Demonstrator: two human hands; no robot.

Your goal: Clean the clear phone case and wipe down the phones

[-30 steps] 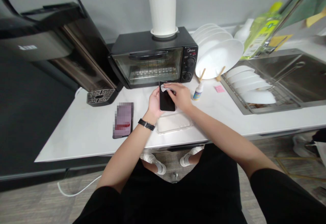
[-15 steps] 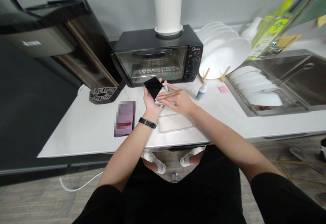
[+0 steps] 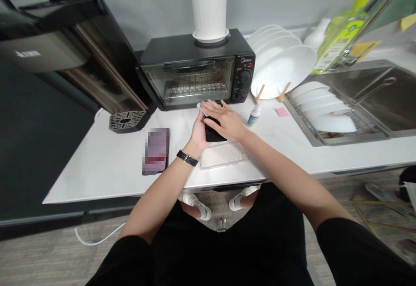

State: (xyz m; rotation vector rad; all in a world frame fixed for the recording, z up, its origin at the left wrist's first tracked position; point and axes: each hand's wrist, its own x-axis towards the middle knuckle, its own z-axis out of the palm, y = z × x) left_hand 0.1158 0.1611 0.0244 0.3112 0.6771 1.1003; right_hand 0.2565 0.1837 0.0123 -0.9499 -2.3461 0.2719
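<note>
My left hand [image 3: 197, 135] cradles a black smartphone [image 3: 214, 134] from below, at the middle of the white counter [image 3: 97, 177]. My right hand [image 3: 225, 121] lies across the phone's upper part, hiding most of it. A white wipe [image 3: 202, 107] sticks out past my right fingertips, pressed to the top of the phone. Just in front of the phone sits a clear plastic box [image 3: 222, 156]. A second phone [image 3: 156, 151] with a pixelated, blurred surface lies to the left of my left hand.
Behind my hands stands a black toaster oven [image 3: 191, 76] with a white cylindrical vase [image 3: 209, 4] on top. To the right are a small dropper bottle [image 3: 254, 115], a pink sticky note [image 3: 282, 112], white plates in a wooden rack [image 3: 282, 67], and a steel sink [image 3: 367, 99] holding a dish rack.
The phone has swung from a tilted pose back to lying straight in my left hand. My right hand has come back down onto it with the wipe.
</note>
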